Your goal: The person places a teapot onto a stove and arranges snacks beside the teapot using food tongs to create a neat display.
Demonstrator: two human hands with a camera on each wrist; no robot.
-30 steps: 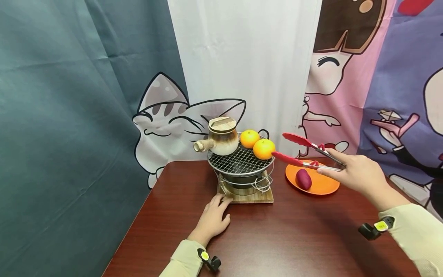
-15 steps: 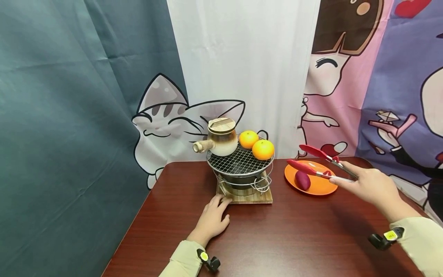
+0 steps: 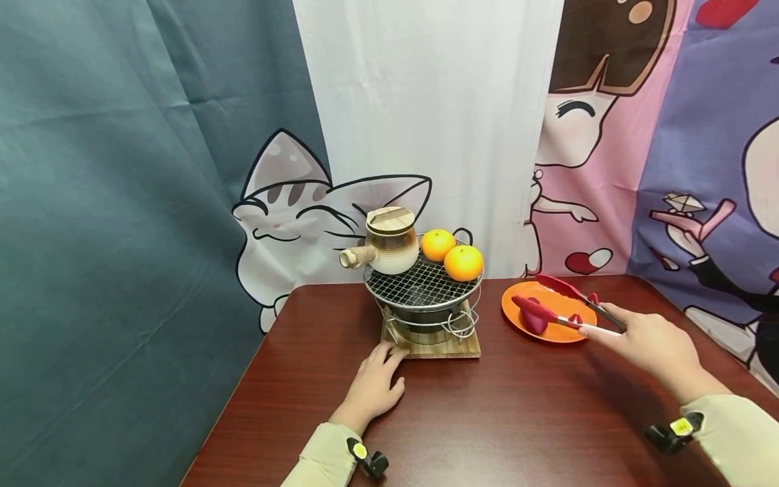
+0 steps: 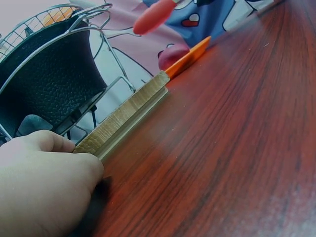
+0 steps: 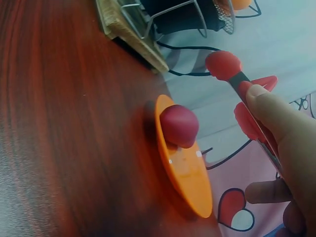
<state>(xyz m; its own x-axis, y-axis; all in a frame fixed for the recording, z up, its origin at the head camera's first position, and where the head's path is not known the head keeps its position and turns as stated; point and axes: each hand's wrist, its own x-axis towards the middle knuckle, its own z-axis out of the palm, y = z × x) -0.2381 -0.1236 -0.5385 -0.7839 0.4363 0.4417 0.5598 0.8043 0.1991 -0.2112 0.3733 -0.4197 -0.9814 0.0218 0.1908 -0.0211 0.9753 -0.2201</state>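
Note:
My right hand (image 3: 657, 343) grips a pair of red-tipped metal tongs (image 3: 558, 289), whose arms are spread with nothing between the tips. In the head view the tongs overlap an orange plate (image 3: 572, 334) and the purple-red, sweet-potato-like piece lying on it. The right wrist view shows that purple-red piece (image 5: 180, 126) uncovered, with the tong heads raised to its right. My left hand (image 3: 372, 384) rests with its fingertips at the front left corner of a wooden board (image 3: 450, 348), its fingers extended and relaxed.
On the board stands a round tabletop stove with a wire grill (image 3: 420, 291). A lidded clay pot (image 3: 392, 251) with a side handle and two oranges (image 3: 464, 263) sit on the grill. A printed curtain (image 3: 462, 135) hangs behind the dark red table (image 3: 487, 419).
My right hand has carried the tongs from beside the oranges rightward and down over the plate, most recently slightly lower over the purple-red piece. The left hand stays where it was.

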